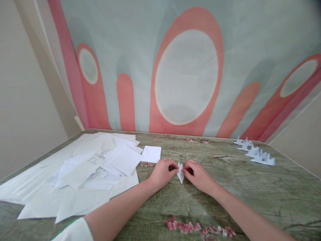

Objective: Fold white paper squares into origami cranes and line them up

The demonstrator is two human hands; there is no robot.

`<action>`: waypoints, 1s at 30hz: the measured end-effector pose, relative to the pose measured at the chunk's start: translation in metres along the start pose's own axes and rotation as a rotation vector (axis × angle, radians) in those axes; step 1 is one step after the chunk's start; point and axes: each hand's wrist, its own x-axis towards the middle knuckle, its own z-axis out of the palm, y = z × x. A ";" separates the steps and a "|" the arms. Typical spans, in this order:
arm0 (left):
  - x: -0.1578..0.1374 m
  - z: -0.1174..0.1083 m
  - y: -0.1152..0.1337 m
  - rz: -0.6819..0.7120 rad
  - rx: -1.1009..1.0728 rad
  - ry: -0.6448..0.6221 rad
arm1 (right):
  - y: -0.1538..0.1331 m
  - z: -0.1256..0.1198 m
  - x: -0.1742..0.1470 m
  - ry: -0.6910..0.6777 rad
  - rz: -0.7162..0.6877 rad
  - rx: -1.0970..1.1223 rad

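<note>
A small piece of folded white paper [181,178], narrow with a point toward me, is held between my two hands near the middle of the table. My left hand [164,171] pinches its left side with thumb and forefinger. From the other side, my right hand [197,174] grips its right edge the same way. The fingertips hide parts of the folds. Several finished folded paper figures [255,152], white with upright points, stand in a row at the right rear.
A large heap of white paper sheets [82,167], some with writing, covers the table's left side. One square white sheet [151,154] lies beside it. The wood-patterned tabletop [240,187] bears printed pink blossoms [185,227]. Behind stands a patterned backdrop [140,50].
</note>
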 end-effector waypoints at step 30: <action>-0.010 -0.013 0.016 0.456 0.587 -0.250 | 0.001 0.006 -0.001 0.015 0.054 -0.076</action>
